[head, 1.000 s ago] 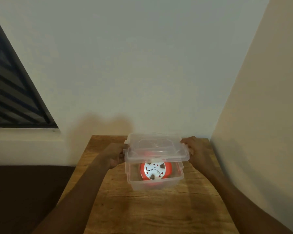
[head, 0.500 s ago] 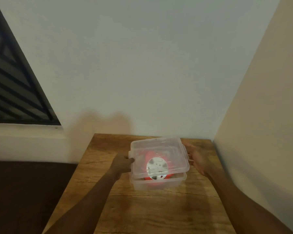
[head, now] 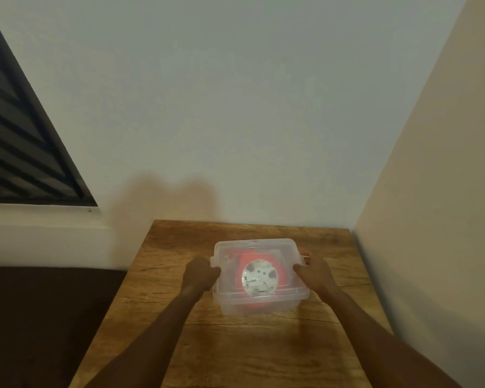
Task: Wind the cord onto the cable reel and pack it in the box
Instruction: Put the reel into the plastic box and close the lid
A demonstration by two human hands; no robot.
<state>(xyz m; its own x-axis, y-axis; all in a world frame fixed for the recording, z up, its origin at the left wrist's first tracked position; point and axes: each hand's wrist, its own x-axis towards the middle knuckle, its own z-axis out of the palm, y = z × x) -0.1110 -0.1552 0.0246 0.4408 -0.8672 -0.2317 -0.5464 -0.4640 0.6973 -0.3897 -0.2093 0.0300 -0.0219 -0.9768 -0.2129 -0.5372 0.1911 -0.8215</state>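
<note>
Two hands on the box (head: 259,305), one at each short end: the left hand (head: 200,274) has its fingers curled round the left edge of the lid (head: 263,247), and the right hand (head: 314,273) grips the right edge near what looks like a side latch, though the latch itself is too blurred to confirm. Clear lid sits on top of the clear box, which rests on the wooden table (head: 235,345) close to the wall corner. Cable reel (head: 259,277) lies flat inside, white face up, orange body visible through the lid and front wall; cord not separately distinguishable, so whether it is fully wound cannot be checked here. Judgement: step in hand is closing the lid. To do it well, seat the lid square on the rim all round first, then press down evenly at both ends together so neither side pops up; check that no orange part or loose cord is trapped under the rim, since the reel appears to fill much of the box height. Near edge looks seated; far edge harder to judge. Writing: dark marks on the white reel face, overexposed, not legible. No brand or label readable on box or lid.
</note>
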